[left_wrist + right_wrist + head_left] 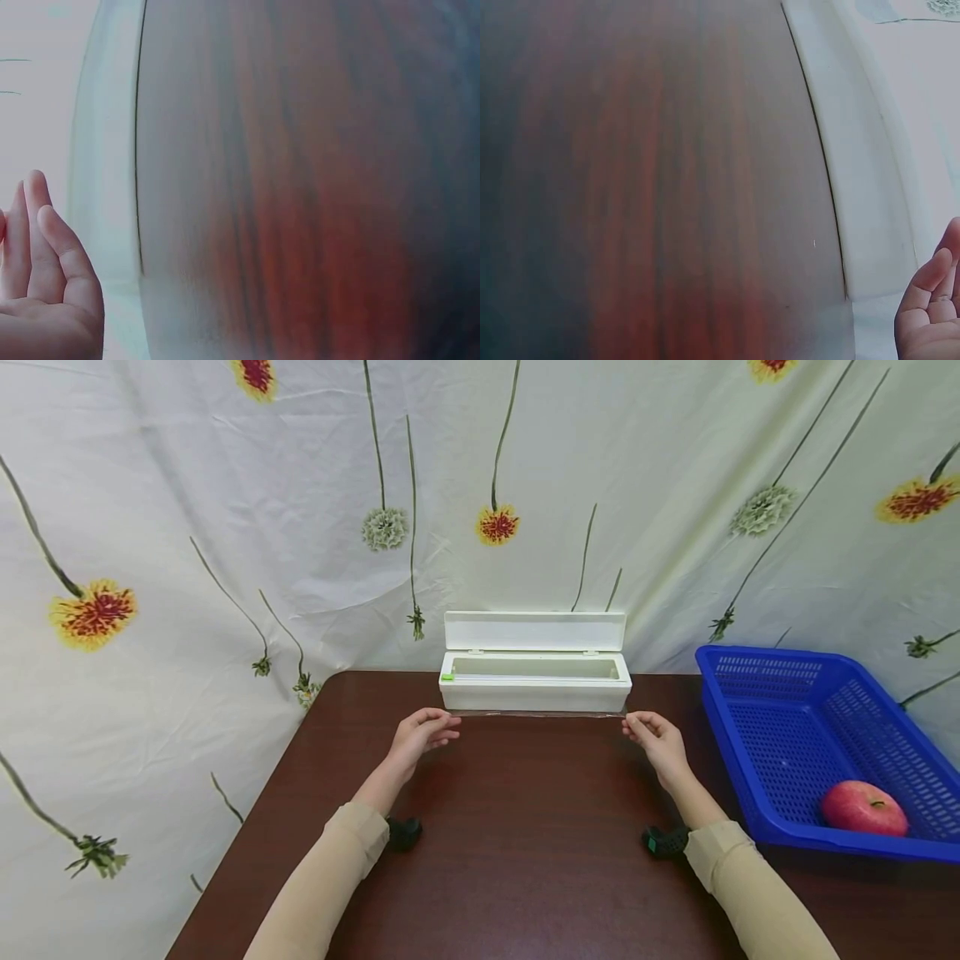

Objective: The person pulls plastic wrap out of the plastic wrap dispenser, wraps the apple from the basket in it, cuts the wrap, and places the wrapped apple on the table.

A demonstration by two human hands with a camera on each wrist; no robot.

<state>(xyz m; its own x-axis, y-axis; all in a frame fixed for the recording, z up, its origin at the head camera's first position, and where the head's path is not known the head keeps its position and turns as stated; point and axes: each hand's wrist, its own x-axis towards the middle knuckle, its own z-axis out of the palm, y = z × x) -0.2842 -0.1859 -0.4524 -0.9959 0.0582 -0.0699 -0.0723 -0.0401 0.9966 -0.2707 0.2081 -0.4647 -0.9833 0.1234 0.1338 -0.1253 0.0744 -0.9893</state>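
A long white cling film box [535, 696] stands at the back of the table with its lid [535, 632] raised. A small green piece [447, 677] sits at its left end. Along the box's front runs the thin, see-through edge of cling film [536, 715]. My left hand [417, 737] pinches the film's left end between thumb and forefinger, other fingers loosely extended. At the opposite end my right hand [657, 742] pinches it likewise. Both wrist views show part of each hand beside the white box; the pinching fingertips lie mostly outside those views.
On the right a blue plastic basket [765, 777] holds a red apple [864, 808]. Behind the dark brown table [525, 860] hangs a white flowered cloth [315, 485]. A black device is strapped under each wrist.
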